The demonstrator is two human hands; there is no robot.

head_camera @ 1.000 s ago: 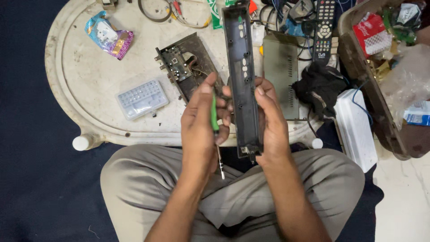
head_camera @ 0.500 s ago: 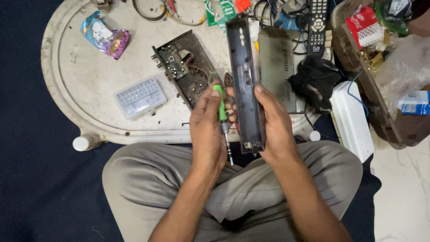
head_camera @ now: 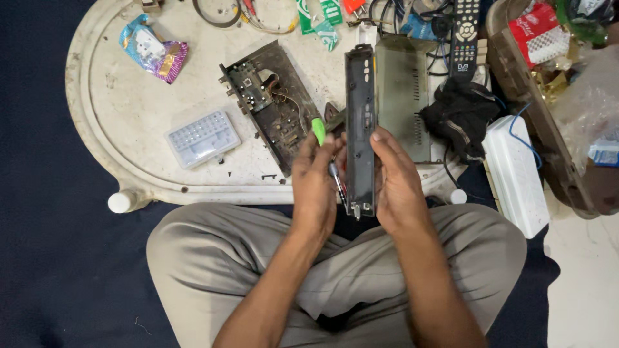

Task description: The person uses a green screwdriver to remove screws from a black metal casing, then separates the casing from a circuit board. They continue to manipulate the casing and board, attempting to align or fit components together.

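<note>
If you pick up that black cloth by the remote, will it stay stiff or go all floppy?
Probably floppy: the black cloth lies crumpled in soft folds, so it would likely droop and hang. It looks light for its size, since it is only bunched fabric. It should not roll or break, though it might snag the cable beside it.

A circuit board (head_camera: 269, 103), clear plastic case (head_camera: 202, 138) and remote control (head_camera: 465, 32) lie on the white tray (head_camera: 90, 129)
</note>
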